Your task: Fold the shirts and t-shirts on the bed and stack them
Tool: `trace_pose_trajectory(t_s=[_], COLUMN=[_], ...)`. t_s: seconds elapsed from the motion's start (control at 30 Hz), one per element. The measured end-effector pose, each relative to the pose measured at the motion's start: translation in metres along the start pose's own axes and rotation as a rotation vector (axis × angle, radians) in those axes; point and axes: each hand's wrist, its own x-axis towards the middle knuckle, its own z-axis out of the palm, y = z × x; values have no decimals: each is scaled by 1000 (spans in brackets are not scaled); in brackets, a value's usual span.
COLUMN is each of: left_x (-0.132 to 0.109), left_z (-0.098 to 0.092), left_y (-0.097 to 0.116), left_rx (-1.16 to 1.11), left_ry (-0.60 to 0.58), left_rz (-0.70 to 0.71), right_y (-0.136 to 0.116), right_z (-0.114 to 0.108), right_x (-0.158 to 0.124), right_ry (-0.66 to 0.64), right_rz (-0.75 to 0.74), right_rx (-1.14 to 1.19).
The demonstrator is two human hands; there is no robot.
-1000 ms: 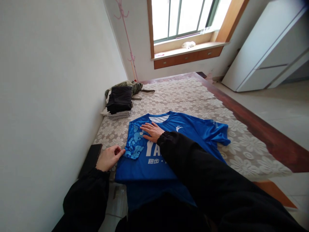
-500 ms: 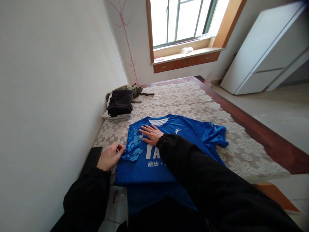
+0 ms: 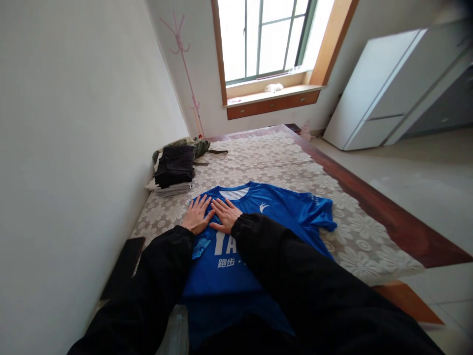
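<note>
The blue T-shirt (image 3: 221, 278) lies directly under both hands, front up, with its collar towards the far side. The left grip (image 3: 196, 217) rests palm down on the shirt's left shoulder, fingers spread and laid flat. The right grip (image 3: 226, 215) lies beside it, just on the near side of the collar, also flat with fingers fanned; the two thumbs nearly meet, and neither grip pinches the fabric.

The shirt is smooth and slightly shiny, with a round neck and a pale lining. White lettering runs across the chest, partly covered by the right black sleeve (image 3: 295, 266), and a small white bird-like mark sits to the right. A patch of lighter blue print shows near the left wrist. The right short sleeve lies outstretched in soft creases, while the near part of the shirt drops over the edge.

Beneath is a grey-beige cloth (image 3: 254, 160) with raised white flowers and a scalloped edge, covering a reddish-brown surface (image 3: 417, 236). At the far left, a squarish pile of folded clothes (image 3: 173, 165), dark over light, stands near the wall.
</note>
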Motion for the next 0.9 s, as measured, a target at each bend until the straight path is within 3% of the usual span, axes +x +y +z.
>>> trace_pose_trajectory(t_s=[0.17, 0.3, 0.43, 0.57, 0.67, 0.73, 0.83, 0.9], left_x=[-1, -1, -2, 5, 24, 43, 74, 91], left_z=[7, 5, -3, -15, -18, -14, 3, 18], left_y=[-7, -3, 2, 16, 52, 91, 159, 200], left_rx=[55, 60, 58, 57, 2, -58, -123, -144], left_ry=[13, 7, 56, 35, -5, -62, -152, -157], left_rz=[25, 19, 82, 247, 278, 332, 479, 502], right_y=[-5, -17, -20, 9, 45, 66, 85, 91], right_z=[-7, -30, -72, -109, -117, -115, -108, -106], right_x=[0, -20, -90, -193, -257, -281, -288, -282], right_ry=[-19, -67, 44, 207, 319, 336, 329, 322], right_rz=[20, 42, 67, 435, 789, 916, 1019, 1067], right_rx=[-10, -14, -4, 14, -30, -42, -77, -101])
